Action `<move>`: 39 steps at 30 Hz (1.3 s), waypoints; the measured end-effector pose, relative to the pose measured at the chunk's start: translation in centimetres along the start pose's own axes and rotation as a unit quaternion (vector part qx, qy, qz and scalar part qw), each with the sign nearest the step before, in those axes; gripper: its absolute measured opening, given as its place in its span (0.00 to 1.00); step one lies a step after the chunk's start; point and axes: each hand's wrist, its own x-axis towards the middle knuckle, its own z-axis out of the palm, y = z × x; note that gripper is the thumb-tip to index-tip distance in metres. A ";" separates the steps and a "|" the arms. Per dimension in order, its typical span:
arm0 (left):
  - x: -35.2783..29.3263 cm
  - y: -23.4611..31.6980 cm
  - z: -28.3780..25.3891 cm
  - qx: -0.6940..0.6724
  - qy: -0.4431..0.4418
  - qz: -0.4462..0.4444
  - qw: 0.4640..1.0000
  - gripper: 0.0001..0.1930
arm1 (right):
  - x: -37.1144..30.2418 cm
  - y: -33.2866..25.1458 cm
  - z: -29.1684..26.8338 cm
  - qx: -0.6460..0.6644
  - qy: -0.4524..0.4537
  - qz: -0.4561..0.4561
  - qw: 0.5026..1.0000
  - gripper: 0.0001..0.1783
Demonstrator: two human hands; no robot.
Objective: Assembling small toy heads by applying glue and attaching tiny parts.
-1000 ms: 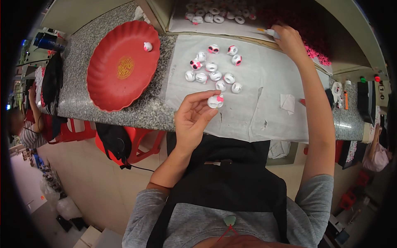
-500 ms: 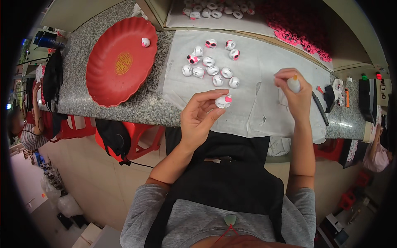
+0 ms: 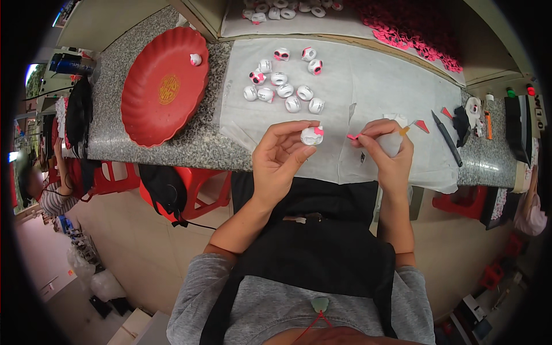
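A small white bead (image 3: 312,135), judged light, hard and slippery, is pinched between the fingertips of the left hand (image 3: 283,158) above the counter edge (image 3: 190,150); a pink scrap (image 3: 351,137) and small bottle (image 3: 393,142) are gripped by the right hand (image 3: 386,150); a rim grip seems safest.

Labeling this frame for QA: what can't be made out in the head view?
- White bead: underside hidden by left hand fingers.
- Small glue bottle: body mostly covered by right hand.
- Pink piece: too small to tell shape.
- Tray of beads: cut by top edge.
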 end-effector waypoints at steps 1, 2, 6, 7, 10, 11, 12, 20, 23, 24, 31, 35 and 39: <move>0.0 0.0 0.1 0.017 -0.002 0.004 1.000 0.14 | -0.4 -0.2 0.3 0.053 -0.012 0.029 0.998 0.05; -0.1 0.0 0.2 0.033 -0.008 0.006 0.999 0.14 | -0.7 -0.5 0.6 0.102 -0.015 0.046 0.994 0.06; -0.2 -0.1 0.6 0.079 -0.019 0.024 0.996 0.14 | -2.0 -1.3 2.5 0.209 -0.008 0.083 0.974 0.07; -0.3 0.0 0.6 0.091 -0.014 0.039 0.995 0.14 | -2.1 -1.2 2.8 0.209 -0.005 0.084 0.974 0.07; -0.4 -0.1 0.8 0.119 -0.013 0.069 0.990 0.14 | -2.2 -0.8 3.0 0.202 -0.012 0.071 0.977 0.08; -0.4 -0.1 0.7 0.137 -0.016 0.086 0.987 0.14 | -2.2 -0.6 3.1 0.212 -0.011 0.065 0.975 0.08; -0.4 -0.1 0.7 0.137 -0.015 0.085 0.987 0.14 | -2.2 -0.5 3.2 0.221 -0.011 0.059 0.973 0.08; -0.5 0.2 1.0 0.096 -0.034 0.060 0.993 0.14 | -2.6 0.0 4.1 0.194 0.023 0.026 0.980 0.09; -0.6 0.3 0.5 0.040 -0.052 0.037 0.997 0.13 | -2.7 1.0 3.7 0.086 0.023 -0.038 0.995 0.10; -0.6 0.4 0.5 0.039 -0.052 0.036 0.997 0.13 | -2.7 1.3 3.6 0.008 0.017 -0.080 0.997 0.10; -0.9 0.9 0.8 -0.003 -0.031 -0.019 0.999 0.12 | -1.9 -0.1 3.3 0.080 -0.048 0.032 0.995 0.16; -0.8 0.7 0.5 0.028 -0.055 -0.021 0.998 0.12 | -1.8 0.1 3.1 0.132 -0.103 0.076 0.983 0.16; -0.8 1.0 0.6 -0.007 -0.074 -0.056 0.996 0.12 | -2.0 1.0 2.6 0.158 -0.104 0.073 0.979 0.15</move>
